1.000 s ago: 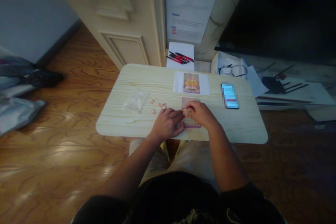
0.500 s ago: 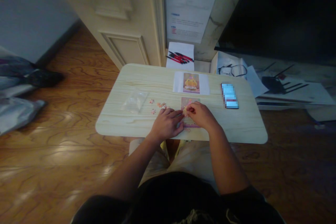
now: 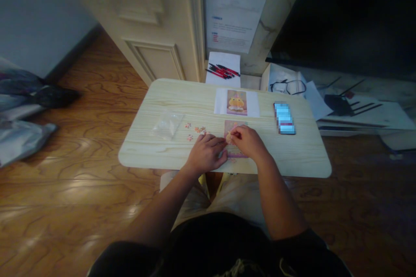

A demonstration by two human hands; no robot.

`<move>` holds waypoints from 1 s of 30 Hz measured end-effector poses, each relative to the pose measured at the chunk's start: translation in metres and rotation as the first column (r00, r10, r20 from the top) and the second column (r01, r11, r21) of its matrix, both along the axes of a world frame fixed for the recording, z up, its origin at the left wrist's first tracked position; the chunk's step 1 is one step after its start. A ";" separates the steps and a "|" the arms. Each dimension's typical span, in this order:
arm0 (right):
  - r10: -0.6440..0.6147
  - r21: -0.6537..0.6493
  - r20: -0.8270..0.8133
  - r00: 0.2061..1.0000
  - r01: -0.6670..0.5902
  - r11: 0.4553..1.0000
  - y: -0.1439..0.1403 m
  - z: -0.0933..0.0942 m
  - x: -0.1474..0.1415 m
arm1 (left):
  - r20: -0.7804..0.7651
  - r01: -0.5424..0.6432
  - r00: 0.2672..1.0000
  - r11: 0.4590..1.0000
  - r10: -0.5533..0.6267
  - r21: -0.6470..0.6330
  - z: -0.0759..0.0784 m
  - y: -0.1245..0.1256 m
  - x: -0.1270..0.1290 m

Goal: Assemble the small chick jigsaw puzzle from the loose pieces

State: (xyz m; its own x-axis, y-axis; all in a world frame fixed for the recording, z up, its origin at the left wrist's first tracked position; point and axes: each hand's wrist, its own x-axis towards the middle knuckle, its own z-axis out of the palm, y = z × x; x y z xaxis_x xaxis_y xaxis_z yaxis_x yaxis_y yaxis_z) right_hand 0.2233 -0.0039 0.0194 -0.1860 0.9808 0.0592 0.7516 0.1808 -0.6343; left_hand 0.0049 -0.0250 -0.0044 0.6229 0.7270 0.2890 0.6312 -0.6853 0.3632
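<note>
A partly assembled jigsaw puzzle (image 3: 230,125) lies near the front middle of the small table, half covered by my hands. My left hand (image 3: 207,151) rests flat at its left side, fingers stretched out and the tips touching its edge. Over the puzzle, my right hand (image 3: 247,140) has its thumb and forefinger pinched together; a puzzle piece seems to be at the fingertips, too small to see well. Several loose puzzle pieces (image 3: 198,130) lie left of my left hand, and one loose piece (image 3: 232,160) sits near the front edge. Behind is a sheet with a printed picture (image 3: 236,103).
A clear plastic bag (image 3: 167,126) lies on the table's left part, and a phone (image 3: 284,118) on its right. Beyond the far edge of the table (image 3: 162,156) are red and black pens (image 3: 222,71) on white paper and a box with glasses (image 3: 289,86).
My right hand has shifted very slightly over the puzzle, its pinch still closed. My left hand stays in place.
</note>
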 end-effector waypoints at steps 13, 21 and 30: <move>-0.225 -0.042 0.008 0.974 0.225 0.973 -0.002 0.002 0.021 | 0.021 -0.003 1.000 0.999 0.003 0.037 -0.001 0.000 0.000; -0.061 0.055 -0.138 0.988 0.070 0.996 -0.023 -0.002 0.032 | 0.127 -0.062 0.990 0.998 0.058 0.026 0.004 0.002 -0.002; 0.047 0.061 -0.186 0.981 -0.036 0.997 -0.024 -0.002 -0.003 | 0.260 -0.343 0.905 0.939 0.336 -0.018 0.006 0.002 -0.069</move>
State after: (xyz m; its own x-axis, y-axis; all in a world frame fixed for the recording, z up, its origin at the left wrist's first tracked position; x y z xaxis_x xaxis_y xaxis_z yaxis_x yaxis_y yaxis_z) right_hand 0.2207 -0.0275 0.0176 -0.2069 0.9664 0.1529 0.6117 0.2497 -0.7506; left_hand -0.0643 -0.0228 0.0020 0.2422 0.8706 0.4283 0.7157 -0.4584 0.5270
